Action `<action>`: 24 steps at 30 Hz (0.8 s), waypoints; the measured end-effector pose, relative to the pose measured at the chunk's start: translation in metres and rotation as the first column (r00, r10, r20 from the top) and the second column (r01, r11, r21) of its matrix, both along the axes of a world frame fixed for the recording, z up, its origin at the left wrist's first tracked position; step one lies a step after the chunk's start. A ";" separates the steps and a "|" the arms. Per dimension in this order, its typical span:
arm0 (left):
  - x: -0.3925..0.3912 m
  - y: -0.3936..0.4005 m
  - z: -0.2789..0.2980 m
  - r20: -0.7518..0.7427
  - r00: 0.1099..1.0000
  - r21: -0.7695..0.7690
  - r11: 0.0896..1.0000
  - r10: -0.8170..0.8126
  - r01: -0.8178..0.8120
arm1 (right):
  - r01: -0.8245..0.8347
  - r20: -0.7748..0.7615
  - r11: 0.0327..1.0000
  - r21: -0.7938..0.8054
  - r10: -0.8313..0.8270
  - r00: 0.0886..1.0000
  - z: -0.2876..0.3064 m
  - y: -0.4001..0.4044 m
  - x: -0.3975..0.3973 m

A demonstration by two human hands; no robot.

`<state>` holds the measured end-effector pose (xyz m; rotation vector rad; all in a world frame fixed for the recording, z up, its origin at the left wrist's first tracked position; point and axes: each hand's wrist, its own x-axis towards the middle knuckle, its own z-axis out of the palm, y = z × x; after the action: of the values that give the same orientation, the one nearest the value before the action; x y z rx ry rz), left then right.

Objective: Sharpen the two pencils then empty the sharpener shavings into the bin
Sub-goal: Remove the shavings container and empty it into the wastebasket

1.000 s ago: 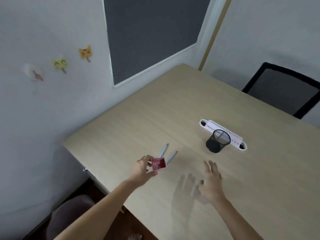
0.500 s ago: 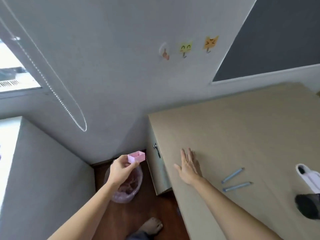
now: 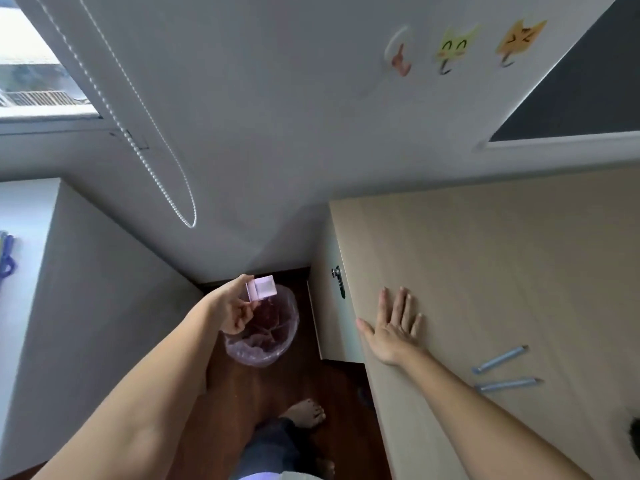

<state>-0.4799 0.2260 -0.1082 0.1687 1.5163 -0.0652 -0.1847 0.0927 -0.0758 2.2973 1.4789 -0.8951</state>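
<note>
My left hand (image 3: pixel 233 311) pinches a small pink sharpener box (image 3: pixel 261 287) and holds it tilted above the bin (image 3: pixel 273 336), a small round one lined with a translucent pink bag, standing on the dark floor beside the desk. Flat on the wooden desk top (image 3: pixel 502 271), near its left edge, lies my right hand (image 3: pixel 393 327) with the fingers spread. Two blue pencils (image 3: pixel 502 359) lie on the desk to the right of that hand, roughly parallel, tips pointing right.
The desk's side panel with a metal lock (image 3: pixel 337 277) faces the bin. A white cabinet (image 3: pixel 69 289) stands on the left. A bead cord (image 3: pixel 166 168) hangs on the wall. My bare foot (image 3: pixel 306 414) is on the floor. A black mesh cup (image 3: pixel 634 431) peeks in at the right edge.
My view swung left from the desk to the floor. My left hand carried the sharpener off the desk and over the bin, then tilted it. My right hand stays flat on the desk.
</note>
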 end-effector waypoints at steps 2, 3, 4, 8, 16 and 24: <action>-0.002 0.001 0.003 -0.035 0.997 -0.027 0.997 -0.075 0.074 | -0.001 -0.011 1.000 -0.010 0.001 1.000 0.002 0.000 0.000; -0.002 0.001 0.003 -0.029 0.996 -0.035 0.996 -0.081 0.080 | -0.002 -0.016 1.000 -0.014 0.001 1.000 0.002 0.000 0.000; -0.002 0.001 0.003 -0.014 0.998 -0.032 0.998 -0.061 0.060 | -0.004 -0.016 1.000 -0.015 0.004 1.000 0.002 0.000 0.000; -0.001 0.001 0.004 -0.059 0.996 -0.021 0.998 -0.067 0.066 | -0.004 -0.029 1.000 -0.022 0.003 1.000 0.004 -0.001 0.000; 0.004 -0.007 -0.003 -0.027 0.999 0.007 1.000 -0.028 0.029 | -0.003 -0.042 1.000 -0.014 0.003 0.999 0.004 -0.001 0.001; 0.005 -0.005 0.000 -0.092 0.996 0.084 0.996 0.009 -0.001 | -0.004 -0.045 1.000 0.001 0.004 0.999 0.005 0.000 0.001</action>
<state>-0.4745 0.2211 -0.1086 0.2319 1.6132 -0.0054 -0.1842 0.0922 -0.0709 2.2889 1.5016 -0.9507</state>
